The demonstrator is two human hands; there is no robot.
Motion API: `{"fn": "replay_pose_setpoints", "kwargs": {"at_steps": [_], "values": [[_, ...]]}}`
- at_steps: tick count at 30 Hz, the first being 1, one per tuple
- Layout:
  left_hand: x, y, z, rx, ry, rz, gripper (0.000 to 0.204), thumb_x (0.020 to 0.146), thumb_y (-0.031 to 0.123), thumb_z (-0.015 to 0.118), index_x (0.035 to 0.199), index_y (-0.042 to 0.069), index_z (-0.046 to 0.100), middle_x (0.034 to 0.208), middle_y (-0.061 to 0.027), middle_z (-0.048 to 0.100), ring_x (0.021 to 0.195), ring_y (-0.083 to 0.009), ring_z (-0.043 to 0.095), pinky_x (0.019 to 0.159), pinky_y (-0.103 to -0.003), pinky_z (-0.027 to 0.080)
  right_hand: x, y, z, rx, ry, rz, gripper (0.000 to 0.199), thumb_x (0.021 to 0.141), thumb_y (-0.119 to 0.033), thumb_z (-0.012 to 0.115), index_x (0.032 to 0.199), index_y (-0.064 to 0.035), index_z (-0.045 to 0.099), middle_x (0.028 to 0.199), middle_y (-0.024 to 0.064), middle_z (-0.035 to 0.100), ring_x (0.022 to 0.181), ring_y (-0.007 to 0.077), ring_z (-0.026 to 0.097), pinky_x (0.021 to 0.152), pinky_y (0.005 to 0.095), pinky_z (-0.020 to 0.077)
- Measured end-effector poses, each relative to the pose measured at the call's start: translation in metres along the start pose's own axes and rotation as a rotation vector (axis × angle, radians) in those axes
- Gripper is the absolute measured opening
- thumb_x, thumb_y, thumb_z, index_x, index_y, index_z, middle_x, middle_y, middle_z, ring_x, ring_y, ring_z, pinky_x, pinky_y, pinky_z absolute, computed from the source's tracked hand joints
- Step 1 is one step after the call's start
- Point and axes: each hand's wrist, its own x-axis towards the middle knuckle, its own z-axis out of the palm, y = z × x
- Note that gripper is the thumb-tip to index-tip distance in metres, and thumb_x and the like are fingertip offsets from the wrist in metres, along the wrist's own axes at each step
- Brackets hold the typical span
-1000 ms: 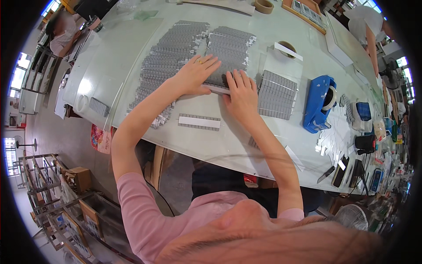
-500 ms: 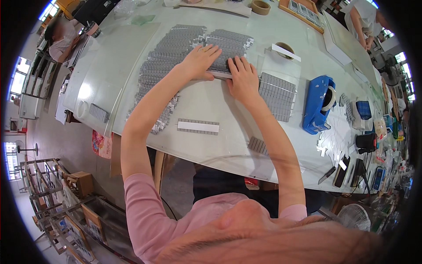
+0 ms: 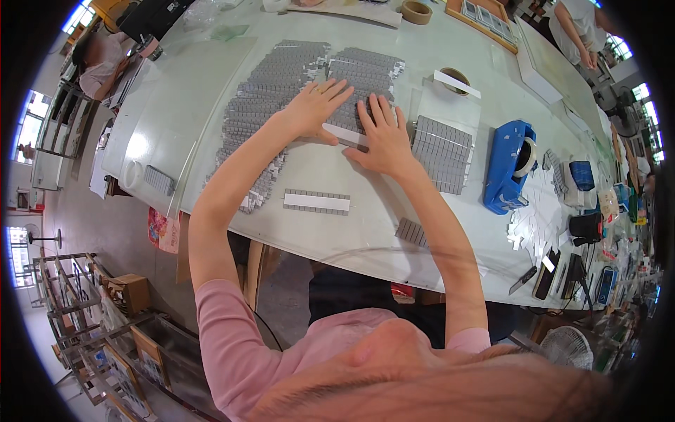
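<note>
My left hand [image 3: 311, 111] lies with fingers spread on a patch of small grey tiles [image 3: 261, 77], near its inner edge. To its right, my right hand [image 3: 385, 141] rests with its fingers stretched apart over the neighbouring grey tile sheet [image 3: 365, 67]. Between the two hands a white strip [image 3: 347, 134] runs along the near edge of that sheet, with both thumbs beside it. Parts of the strip and the tiles are hidden under my palms. Closer to me lies a short row of grey tiles with a white strip [image 3: 316, 202] along its middle.
Right of my right hand lies another grey tile sheet [image 3: 443, 155], then a blue tape dispenser [image 3: 508, 169]. Beyond them sit a tape roll [image 3: 455, 79] and, at the front right, a cutter knife [image 3: 522, 280]. A small tile piece [image 3: 412, 232] lies near my right forearm.
Both hands have shifted slightly toward me and their fingers have spread wider. More of the white strip between them now shows, and it sits a little nearer.
</note>
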Motion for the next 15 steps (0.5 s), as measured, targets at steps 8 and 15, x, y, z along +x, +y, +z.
{"fn": "replay_pose_setpoints", "kwargs": {"at_steps": [8,15], "values": [[-0.016,0.008,0.001,-0.019,0.087,-0.007,0.113,0.064,0.053,0.077,0.150,0.009,0.018,0.154,-0.0159,0.022,0.143,-0.0348,0.019,0.113,-0.049,0.023,-0.038,0.000,-0.033,0.114,0.177,-0.064,0.089,0.074,-0.044,0.073,0.144,-0.0044,0.035,0.149,0.0209,0.031,0.139,0.0376,0.027,0.110,0.0533,0.0227],[-0.118,0.112,-0.014,-0.162,0.221,-0.211,0.069,0.082,0.034,0.067,0.140,0.005,0.041,0.149,-0.0160,0.031,0.137,-0.0370,0.029,0.109,-0.049,0.027,-0.182,0.026,-0.098,0.072,0.246,0.127,0.045,0.075,-0.018,0.072,0.117,-0.0057,0.062,0.122,0.0139,0.056,0.115,0.0360,0.050,0.094,0.0449,0.0410]]}}
